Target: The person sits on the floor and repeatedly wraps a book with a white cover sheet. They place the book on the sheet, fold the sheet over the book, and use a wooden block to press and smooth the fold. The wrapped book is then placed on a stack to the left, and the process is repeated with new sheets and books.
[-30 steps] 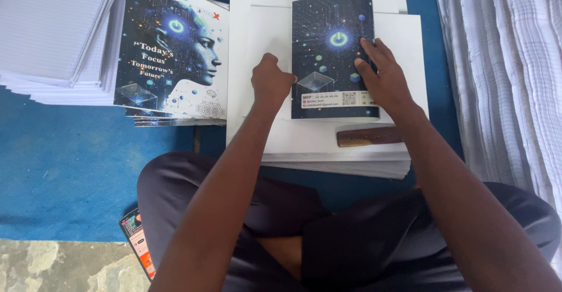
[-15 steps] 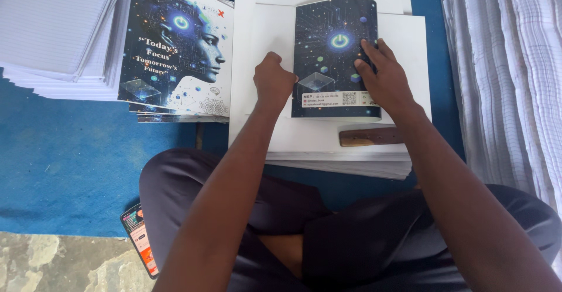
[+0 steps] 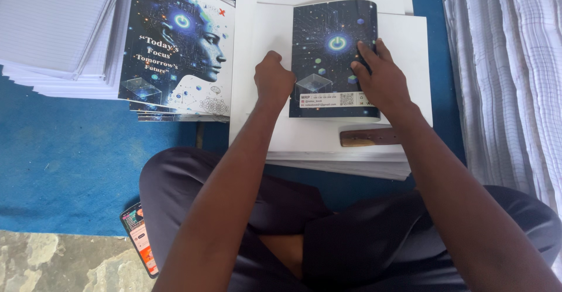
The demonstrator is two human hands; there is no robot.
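A dark blue printed cover (image 3: 328,58) is laid on a white sheet stack (image 3: 415,52) that rests on the blue mat (image 3: 76,169). The cover sits in the upper middle of the stack, nearer its far edge than its near one, with its long axis running away from the person. Its far edge curls upward slightly, so it is not lying fully flat.

The left hand (image 3: 274,82) is closed into a loose fist and pressed at the cover's left edge, roughly halfway along its length; whether the knuckles bear on the cover itself or only on the white sheet beside it cannot be told. The right hand (image 3: 377,80) is spread flat, fingers extended and pointing toward the far edge, pressed onto the right half of the cover. Nothing is gripped by either hand. The cover lies between the two hands, and the right hand is the one more fully upon it.

A brown wooden block (image 3: 370,137) is seen near the stack's near edge, just below the right wrist. A pile of finished notebooks (image 3: 178,52) with the same dark artwork lies off the stack's left edge, beside ruled paper stacks (image 3: 52,28) at the far left corner of the mat. More white paper (image 3: 515,93) lies along the right. A phone (image 3: 140,236) rests at the mat's near edge by the left knee.
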